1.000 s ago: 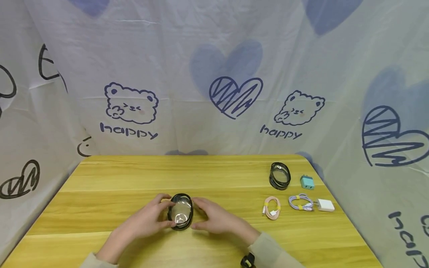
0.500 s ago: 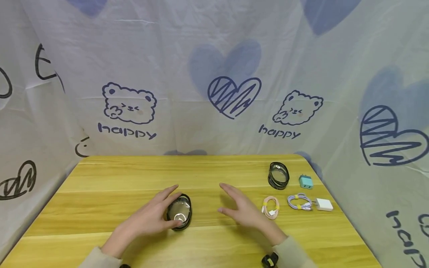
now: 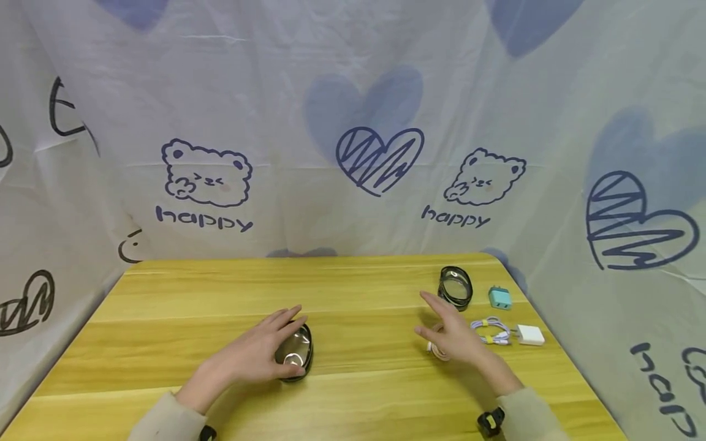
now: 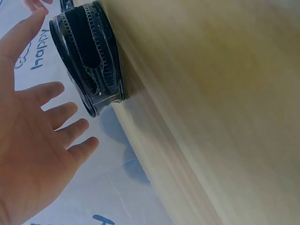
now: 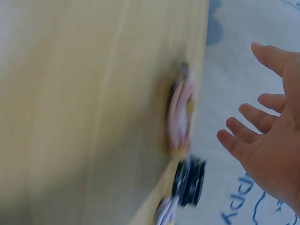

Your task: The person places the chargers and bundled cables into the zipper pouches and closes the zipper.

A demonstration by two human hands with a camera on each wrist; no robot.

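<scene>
A round, see-through zip case with black edging sits on the table left of centre. Beside it is my left hand, its thumb and fingers spread about the case and overlapping its left side in the head view. The left wrist view gives the case's black zipper side, with the fingers apart from it. Over to the right, my right hand hovers with relaxed, parted fingers and holds nothing. It partly hides a coiled pink cable, which is blurred in the right wrist view.
Behind the right hand stands a second round black-edged case. Farther right are a coiled purple cable with yellow ties, a white charger plug and a teal charger plug. A printed cloth hangs behind the wooden table.
My right hand has moved away from the near case, rightward to over the pink cable. The left hand stays by the case, its fingers having lifted off the case top.
</scene>
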